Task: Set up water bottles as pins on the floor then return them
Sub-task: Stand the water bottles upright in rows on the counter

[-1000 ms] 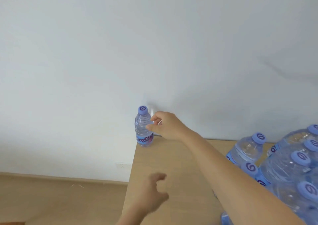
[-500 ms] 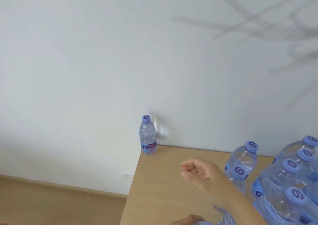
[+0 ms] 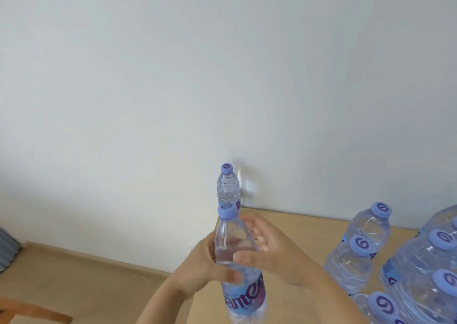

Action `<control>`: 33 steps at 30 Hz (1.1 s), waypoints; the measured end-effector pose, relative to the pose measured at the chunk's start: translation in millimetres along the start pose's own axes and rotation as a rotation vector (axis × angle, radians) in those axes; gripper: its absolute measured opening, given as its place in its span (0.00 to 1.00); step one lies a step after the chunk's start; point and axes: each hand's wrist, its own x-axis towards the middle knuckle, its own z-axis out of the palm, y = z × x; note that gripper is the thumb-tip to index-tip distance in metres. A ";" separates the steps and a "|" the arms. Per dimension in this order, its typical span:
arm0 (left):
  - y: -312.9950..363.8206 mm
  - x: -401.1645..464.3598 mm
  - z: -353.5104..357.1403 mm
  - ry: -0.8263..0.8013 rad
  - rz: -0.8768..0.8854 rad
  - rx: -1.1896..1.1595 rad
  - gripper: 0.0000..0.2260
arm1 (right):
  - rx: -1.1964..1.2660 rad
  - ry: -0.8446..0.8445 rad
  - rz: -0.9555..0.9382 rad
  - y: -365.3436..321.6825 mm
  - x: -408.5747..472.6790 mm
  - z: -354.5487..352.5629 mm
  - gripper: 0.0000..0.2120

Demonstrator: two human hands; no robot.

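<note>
Bottle (image 3: 238, 261) in hand is upright above the near left part of the wooden table (image 3: 291, 222), with its cap up. My left hand (image 3: 210, 266) grips it around the middle, thumb in front across the clear plastic. My right hand (image 3: 272, 247) is around its upper part from the right, fingers curled behind it and thumb in front, so both hands hold the same bottle. One returned bottle (image 3: 228, 187) stands at the far left corner, near the wall (image 3: 222, 76). More bottles (image 3: 366, 237) stand together at the right. I think I should set this one down just beside the corner bottle, lower it straight so the base lands flat, and release only when it does not wobble.
</note>
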 end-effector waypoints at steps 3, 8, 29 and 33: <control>13.3 0.3 -12.6 -0.003 0.055 0.005 0.30 | -0.090 0.068 -0.071 -10.4 15.9 5.4 0.28; 40.3 -8.2 -29.5 0.077 0.127 -0.124 0.37 | -0.059 0.288 -0.252 -36.3 34.4 13.9 0.23; 77.6 -1.3 -35.2 0.317 0.273 0.005 0.31 | -0.158 0.376 -0.298 -112.0 100.4 14.4 0.25; 84.7 0.2 -33.4 0.345 0.291 0.009 0.30 | -0.150 0.379 -0.336 -117.6 103.3 8.7 0.23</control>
